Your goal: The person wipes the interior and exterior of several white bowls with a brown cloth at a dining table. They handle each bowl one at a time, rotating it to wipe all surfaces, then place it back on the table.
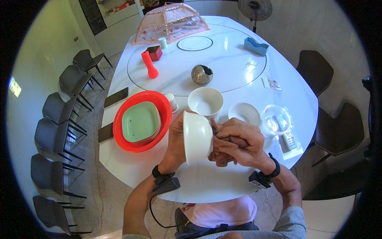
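Note:
Tipped on its side above the table's near part is a white bowl (195, 139). My left hand (176, 142) grips it by the rim side, and its fingers are mostly hidden behind the bowl. A bunched brown cloth (222, 160) is in my right hand (246, 142), pressed against the bowl's base. Just beyond my hands stand another white bowl (206, 100) and a white shallow dish (244, 113). Left of my hands, a red plastic basin (166, 119) holds a stack of square plates, with a light green plate (141, 121) on top.
Clear plastic bowls (276, 119) stand at right near a remote control (289, 141). Two phones (116, 97) flank the basin's left. A round metallic pot (202, 74), a red bottle-shaped object (150, 65), a blue holder (256, 47) and a mesh food cover (171, 24) stand farther back.

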Available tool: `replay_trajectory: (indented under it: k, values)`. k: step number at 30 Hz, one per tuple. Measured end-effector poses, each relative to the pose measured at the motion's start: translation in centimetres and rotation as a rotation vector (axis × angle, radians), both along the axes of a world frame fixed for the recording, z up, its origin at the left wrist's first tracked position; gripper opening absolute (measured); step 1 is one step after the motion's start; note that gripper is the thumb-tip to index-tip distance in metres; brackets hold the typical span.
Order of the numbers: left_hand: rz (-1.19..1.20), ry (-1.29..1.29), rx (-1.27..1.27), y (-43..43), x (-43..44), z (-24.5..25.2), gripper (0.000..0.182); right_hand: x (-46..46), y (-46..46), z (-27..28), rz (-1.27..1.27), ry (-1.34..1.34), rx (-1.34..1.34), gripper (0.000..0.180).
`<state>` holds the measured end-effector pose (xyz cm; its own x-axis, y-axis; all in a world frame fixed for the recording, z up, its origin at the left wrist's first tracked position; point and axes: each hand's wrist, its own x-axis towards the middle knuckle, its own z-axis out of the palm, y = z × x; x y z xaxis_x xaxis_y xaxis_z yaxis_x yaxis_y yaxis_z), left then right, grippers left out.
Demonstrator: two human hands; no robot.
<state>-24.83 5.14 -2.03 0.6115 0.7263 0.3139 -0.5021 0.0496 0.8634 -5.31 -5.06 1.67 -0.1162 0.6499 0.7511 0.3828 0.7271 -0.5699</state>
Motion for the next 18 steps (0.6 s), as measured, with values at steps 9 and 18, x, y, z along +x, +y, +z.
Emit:
replay_trajectory:
  k: [9,18]
  values:
    - [0.122,0.129,0.348,0.9,-0.3,-1.5,0.028,-0.7,0.1,0.4,-0.098,0.091,-0.339,0.022]
    - [0.008,0.124,0.042,-0.6,-0.5,0.4,0.024,0.6,-0.2,0.8,0.075,0.055,-0.058,0.022]
